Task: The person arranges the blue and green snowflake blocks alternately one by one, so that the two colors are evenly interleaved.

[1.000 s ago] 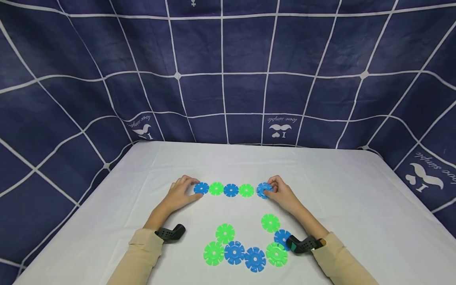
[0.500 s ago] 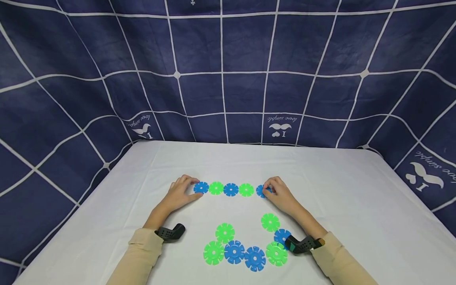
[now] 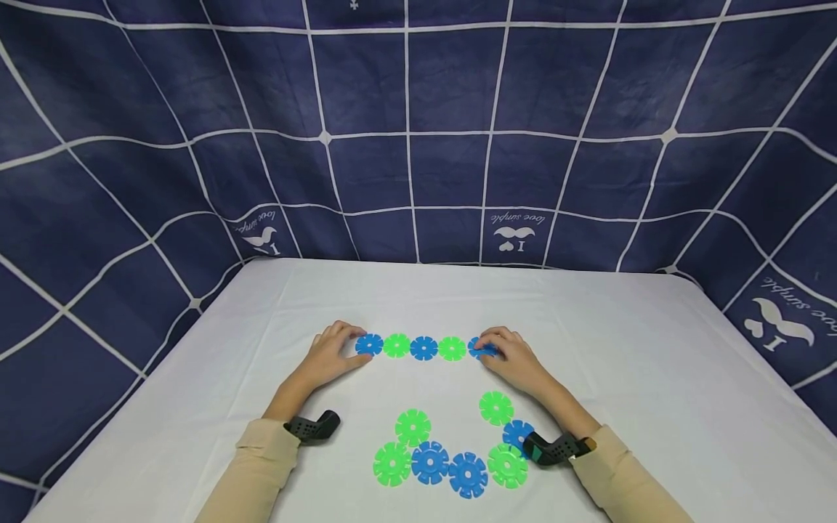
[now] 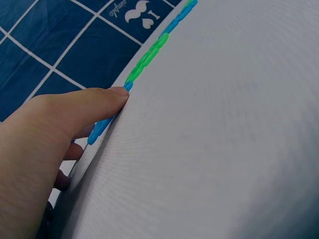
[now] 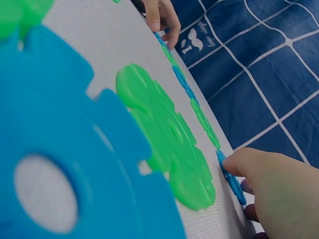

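A row of flat, notched plastic snowflake discs lies across the white table. My left hand [image 3: 329,356] holds the blue disc [image 3: 369,344] at the row's left end, thumb on the near edge and fingers at the far edge. Rightward follow a green disc [image 3: 397,346], a blue disc [image 3: 423,349] and another green disc [image 3: 452,349]. At the right end, my right hand [image 3: 516,361] grips a blue disc [image 5: 230,178] between thumb and fingers, partly covering it in the head view. Whether that disc touches its green neighbour I cannot tell.
Nearer the person lie several loose discs, among them a green disc [image 3: 496,408], a blue disc [image 3: 430,463] and a green disc [image 3: 392,465]. The right wrist camera [image 3: 552,449] partly covers one blue disc [image 3: 515,434]. A dark blue grid curtain [image 3: 451,174] hangs behind the table.
The right hand has shifted slightly left with its blue disc, which now sits closer to the green one. Its fingers cover more of the disc. My left hand stays in place.
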`<state>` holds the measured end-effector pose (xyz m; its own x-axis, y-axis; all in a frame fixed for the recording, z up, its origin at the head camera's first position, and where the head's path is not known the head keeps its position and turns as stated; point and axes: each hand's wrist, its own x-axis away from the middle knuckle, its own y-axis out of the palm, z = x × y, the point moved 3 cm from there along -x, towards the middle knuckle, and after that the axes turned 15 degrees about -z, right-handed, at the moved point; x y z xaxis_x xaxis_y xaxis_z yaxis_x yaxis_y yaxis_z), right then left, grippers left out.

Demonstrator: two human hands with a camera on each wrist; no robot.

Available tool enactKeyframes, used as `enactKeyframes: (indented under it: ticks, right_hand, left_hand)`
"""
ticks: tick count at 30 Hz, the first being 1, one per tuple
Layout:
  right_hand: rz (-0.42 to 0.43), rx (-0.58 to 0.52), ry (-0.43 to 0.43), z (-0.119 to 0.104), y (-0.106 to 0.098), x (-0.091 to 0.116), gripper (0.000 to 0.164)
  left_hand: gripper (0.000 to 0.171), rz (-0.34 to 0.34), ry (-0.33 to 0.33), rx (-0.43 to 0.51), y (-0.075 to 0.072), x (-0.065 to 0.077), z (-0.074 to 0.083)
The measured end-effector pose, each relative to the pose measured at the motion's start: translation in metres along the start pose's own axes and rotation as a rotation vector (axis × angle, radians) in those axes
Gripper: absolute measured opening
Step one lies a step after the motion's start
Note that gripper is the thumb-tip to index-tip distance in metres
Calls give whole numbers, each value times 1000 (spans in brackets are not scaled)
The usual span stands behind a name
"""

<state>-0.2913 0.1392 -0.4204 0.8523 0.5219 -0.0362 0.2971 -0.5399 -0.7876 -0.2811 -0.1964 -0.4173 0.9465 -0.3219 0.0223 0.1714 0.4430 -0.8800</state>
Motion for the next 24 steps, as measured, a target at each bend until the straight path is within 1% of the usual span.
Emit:
enactKeyframes:
  ticks: [4, 6, 10, 15, 20, 24]
  right_hand:
    - [-2, 0, -9, -1, 0, 1, 14]
    - [-5, -1, -9, -1, 0, 1, 14]
    - [-9, -4, -3, -1, 0, 1, 15]
    - [-6, -9, 2, -2, 0, 1, 15]
    - [-4, 0, -4, -2, 0, 0, 16]
    - [-3, -2, -13, -3, -1, 1, 17]
  left_hand:
    - [55, 43, 29, -8, 1, 1, 0]
    - [56, 51, 37, -14, 1, 1, 0]
    - [54, 21, 17, 0, 2, 0, -1]
    - [50, -6, -16, -11, 1, 0, -2]
    - [50, -7, -22, -9, 0, 0, -1]
    - [50, -1, -10, -9, 0, -1, 0]
